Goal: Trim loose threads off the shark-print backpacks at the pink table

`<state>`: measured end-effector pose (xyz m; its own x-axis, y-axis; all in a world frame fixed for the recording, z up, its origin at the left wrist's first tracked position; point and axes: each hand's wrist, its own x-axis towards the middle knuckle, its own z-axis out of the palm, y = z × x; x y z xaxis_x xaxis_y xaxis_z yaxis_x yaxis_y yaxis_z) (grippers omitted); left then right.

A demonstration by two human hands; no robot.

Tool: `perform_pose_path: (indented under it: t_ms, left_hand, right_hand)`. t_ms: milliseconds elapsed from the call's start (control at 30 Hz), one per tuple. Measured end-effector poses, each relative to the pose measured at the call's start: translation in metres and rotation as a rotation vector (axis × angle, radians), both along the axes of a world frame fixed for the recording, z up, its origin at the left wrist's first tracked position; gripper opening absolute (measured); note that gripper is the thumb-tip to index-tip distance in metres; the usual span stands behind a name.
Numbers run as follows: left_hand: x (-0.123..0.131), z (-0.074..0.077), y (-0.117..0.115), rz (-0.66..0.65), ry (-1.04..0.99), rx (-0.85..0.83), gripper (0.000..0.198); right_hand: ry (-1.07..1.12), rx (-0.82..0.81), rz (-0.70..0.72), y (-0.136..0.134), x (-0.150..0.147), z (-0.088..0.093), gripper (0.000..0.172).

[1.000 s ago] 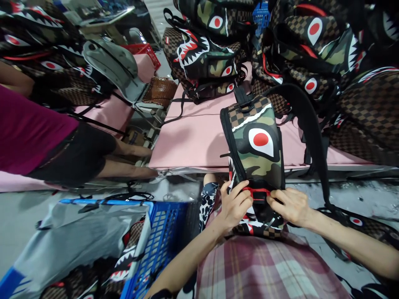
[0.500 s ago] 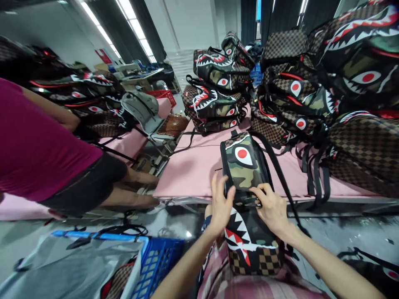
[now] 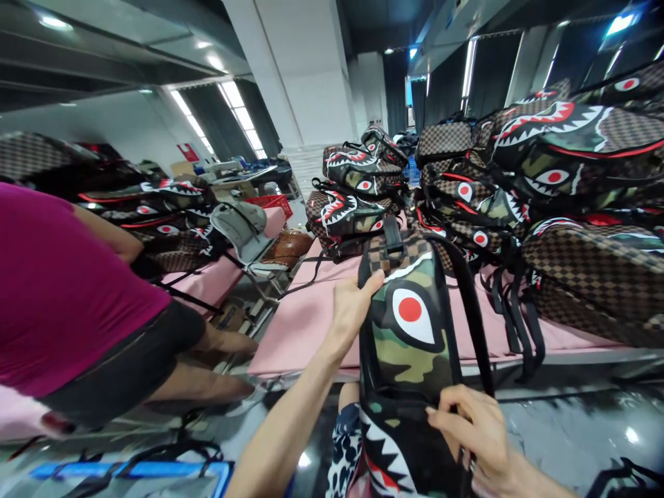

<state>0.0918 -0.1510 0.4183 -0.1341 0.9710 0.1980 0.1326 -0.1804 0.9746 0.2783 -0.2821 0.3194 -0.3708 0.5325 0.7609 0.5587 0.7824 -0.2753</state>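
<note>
I hold a camouflage backpack point(image 3: 412, 346) with a red-and-white shark eye and shark teeth, standing upright between me and the pink table point(image 3: 306, 321). My left hand point(image 3: 353, 308) grips the backpack's upper left side near the checkered top, fingers curled on its edge. At the lower right side my right hand point(image 3: 474, 429) is closed on the bag next to a black shoulder strap point(image 3: 467, 304).
Piles of matching shark backpacks point(image 3: 357, 190) cover the far end and right side of the table point(image 3: 550, 180). A person in a magenta top point(image 3: 62, 311) stands close on the left, leaning toward another pink table. A blue crate rim point(image 3: 129, 470) shows at the bottom left.
The view has tilted upward. The backpack has risen and stands more upright. My left hand has slid from its middle up to its top left edge; my right hand now holds it lower down.
</note>
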Motion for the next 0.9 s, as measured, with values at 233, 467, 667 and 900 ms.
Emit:
perform_pose_path:
  t_ms: [233,467,667,900]
  left_hand:
    - [-0.001,0.055,-0.053,0.212,0.299,0.378,0.033]
    - [0.011,-0.044,-0.016,0.343,0.581,0.395,0.036]
    - [0.010,-0.035,-0.017,0.357,0.700,0.620,0.029]
    - [0.007,-0.042,-0.014,0.321,0.708,0.622,0.020]
  right_hand:
    - [0.063,0.087,0.093,0.035,0.001,0.019,0.016]
    - [0.212,0.172,-0.085,0.082,0.016,0.055,0.038]
    - [-0.086,0.286,-0.204,0.120,0.000,0.106,0.030]
    - [-0.087,0.310,-0.128,0.131,-0.010,0.111,0.021]
